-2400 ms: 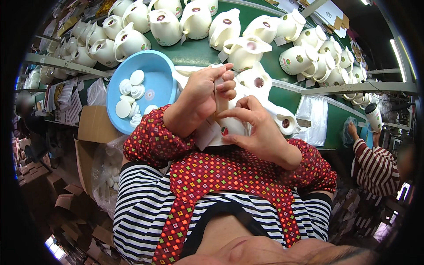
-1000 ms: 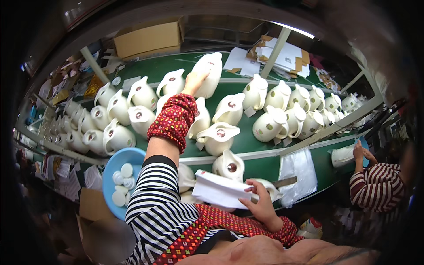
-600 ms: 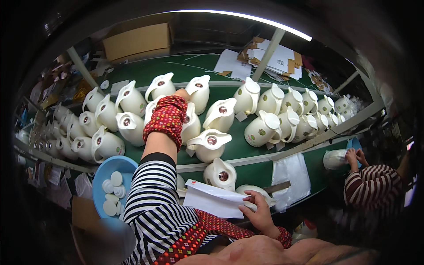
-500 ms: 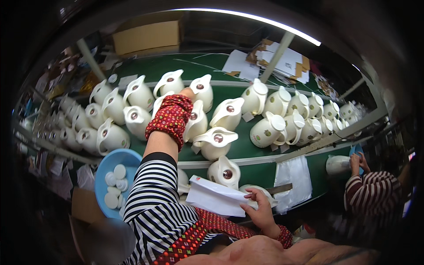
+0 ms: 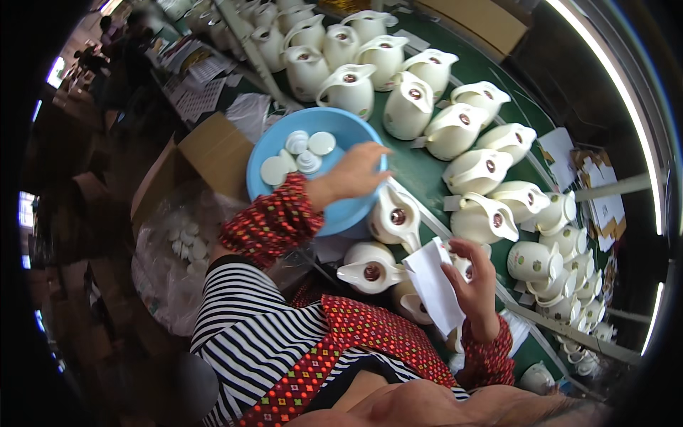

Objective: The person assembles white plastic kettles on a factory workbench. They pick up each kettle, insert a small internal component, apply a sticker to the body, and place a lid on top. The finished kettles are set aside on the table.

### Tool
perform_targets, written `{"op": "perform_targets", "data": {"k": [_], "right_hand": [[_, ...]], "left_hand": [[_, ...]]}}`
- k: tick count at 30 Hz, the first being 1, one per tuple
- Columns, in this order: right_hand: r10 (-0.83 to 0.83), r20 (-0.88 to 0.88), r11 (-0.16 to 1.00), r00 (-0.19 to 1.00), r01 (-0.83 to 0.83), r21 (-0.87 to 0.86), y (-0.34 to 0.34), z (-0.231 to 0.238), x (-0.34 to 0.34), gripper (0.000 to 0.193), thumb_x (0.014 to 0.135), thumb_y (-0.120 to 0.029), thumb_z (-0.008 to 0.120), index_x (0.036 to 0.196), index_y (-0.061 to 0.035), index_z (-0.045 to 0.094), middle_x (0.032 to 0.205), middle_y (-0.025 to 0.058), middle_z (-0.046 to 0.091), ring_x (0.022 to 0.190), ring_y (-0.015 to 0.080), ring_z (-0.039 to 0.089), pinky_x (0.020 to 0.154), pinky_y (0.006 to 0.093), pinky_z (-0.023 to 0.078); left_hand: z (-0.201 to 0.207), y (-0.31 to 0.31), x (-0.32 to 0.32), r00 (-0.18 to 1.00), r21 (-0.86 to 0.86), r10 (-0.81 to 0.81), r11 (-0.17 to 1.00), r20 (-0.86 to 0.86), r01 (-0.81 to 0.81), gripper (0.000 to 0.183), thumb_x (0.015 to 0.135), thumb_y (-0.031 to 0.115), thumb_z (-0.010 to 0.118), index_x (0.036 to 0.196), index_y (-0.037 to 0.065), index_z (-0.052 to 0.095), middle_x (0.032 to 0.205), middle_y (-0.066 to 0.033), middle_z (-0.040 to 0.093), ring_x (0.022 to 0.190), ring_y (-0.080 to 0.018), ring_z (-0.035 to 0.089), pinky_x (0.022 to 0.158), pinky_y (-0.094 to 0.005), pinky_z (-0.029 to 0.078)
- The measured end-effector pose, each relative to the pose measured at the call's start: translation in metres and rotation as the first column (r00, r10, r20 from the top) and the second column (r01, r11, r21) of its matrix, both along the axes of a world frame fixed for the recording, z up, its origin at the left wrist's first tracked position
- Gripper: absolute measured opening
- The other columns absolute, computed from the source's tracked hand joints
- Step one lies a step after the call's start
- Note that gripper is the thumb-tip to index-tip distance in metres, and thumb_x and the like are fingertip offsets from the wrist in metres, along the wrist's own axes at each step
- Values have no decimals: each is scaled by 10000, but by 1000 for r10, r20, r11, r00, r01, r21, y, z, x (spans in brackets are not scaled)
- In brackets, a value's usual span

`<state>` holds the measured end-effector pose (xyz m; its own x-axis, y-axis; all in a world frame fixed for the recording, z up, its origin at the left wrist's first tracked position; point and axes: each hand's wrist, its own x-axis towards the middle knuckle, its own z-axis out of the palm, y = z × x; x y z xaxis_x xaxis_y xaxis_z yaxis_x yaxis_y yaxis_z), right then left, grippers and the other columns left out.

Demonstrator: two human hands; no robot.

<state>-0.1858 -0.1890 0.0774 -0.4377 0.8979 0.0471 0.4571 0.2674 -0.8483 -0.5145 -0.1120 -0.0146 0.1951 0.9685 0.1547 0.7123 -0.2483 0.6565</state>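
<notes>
My left hand (image 5: 353, 171), in a red patterned sleeve cover, is over a light-blue basin (image 5: 257, 135). Its fingers stretch toward the basin's right side, slightly blurred, and nothing shows in them. Several round white lids (image 5: 322, 143) lie inside the basin, left of the hand. In my right hand (image 5: 478, 281) is a stack of folded white paper (image 5: 432, 286), pinched at its upper edge. Beside the basin stands a cream jug (image 5: 393, 215) with its top uncovered and a dark, shiny inside. Another cream jug (image 5: 370, 267) stands below it, close to the paper.
Rows of similar jugs (image 5: 491, 169) cover the green table (image 5: 411, 158). Jugs with covered tops (image 5: 530, 261) stand at the right. A cardboard box (image 5: 217, 153) at the left has a clear plastic bag (image 5: 163, 274) with white lids in it. A metal post (image 5: 249, 46) rises beyond the basin.
The view has turned left. My left hand has come back from the far jugs to above the basin. My right hand keeps hold of the white paper, now tilted more upright.
</notes>
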Motion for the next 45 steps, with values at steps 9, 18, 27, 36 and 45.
{"op": "perform_targets", "data": {"k": [9, 18, 27, 36, 45], "right_hand": [[465, 399, 846, 790, -529, 60, 114, -140, -280, 669, 822, -186, 804, 1430, -183, 525, 1326, 216, 536, 1220, 442, 537, 975, 534, 482], [370, 718, 741, 589, -653, 153, 151, -266, -380, 814, 705, -460, 874, 1423, -265, 542, 1495, 216, 406, 1434, 467, 325, 1085, 686, 323], [173, 653, 591, 737, -608, 530, 151, -280, -393, 712, 824, -574, 685, 1387, -161, 546, 1360, 178, 493, 1339, 448, 401, 1005, 680, 360], [342, 750, 751, 565, -645, 143, 145, -263, -365, 764, 729, -511, 827, 1387, -240, 550, 1318, 149, 547, 1297, 437, 458, 1009, 714, 370], [380, 689, 784, 617, -610, 114, 132, -294, -377, 594, 808, -451, 752, 1331, -213, 605, 1232, 138, 653, 1202, 394, 586, 978, 707, 399]], "left_hand": [[-119, -69, -190, 806, -353, 223, 812, -547, -465, 754, 858, 362, 766, 1442, 4, 454, 1424, -263, 453, 1227, -473, 519, 1064, -510, 445], [-137, -54, -206, 801, -403, 43, 847, -597, -347, 400, 854, 152, 660, 1243, 74, 615, 1263, -280, 520, 1104, -454, 562, 953, -542, 456], [-150, 10, -222, 641, -7, 146, 973, -754, -231, 531, 908, 161, 605, 1426, 65, 535, 1132, -146, 606, 1014, -313, 607, 848, -448, 449], [-161, 21, -211, 568, -164, 9, 953, -823, -254, 326, 937, 249, 614, 1216, 83, 645, 1196, -136, 608, 1054, -361, 634, 898, -540, 444], [-164, 18, -211, 608, -218, 28, 920, -794, -327, 397, 889, 307, 706, 1221, 114, 606, 1139, -122, 662, 1085, -336, 656, 901, -557, 451]]}}
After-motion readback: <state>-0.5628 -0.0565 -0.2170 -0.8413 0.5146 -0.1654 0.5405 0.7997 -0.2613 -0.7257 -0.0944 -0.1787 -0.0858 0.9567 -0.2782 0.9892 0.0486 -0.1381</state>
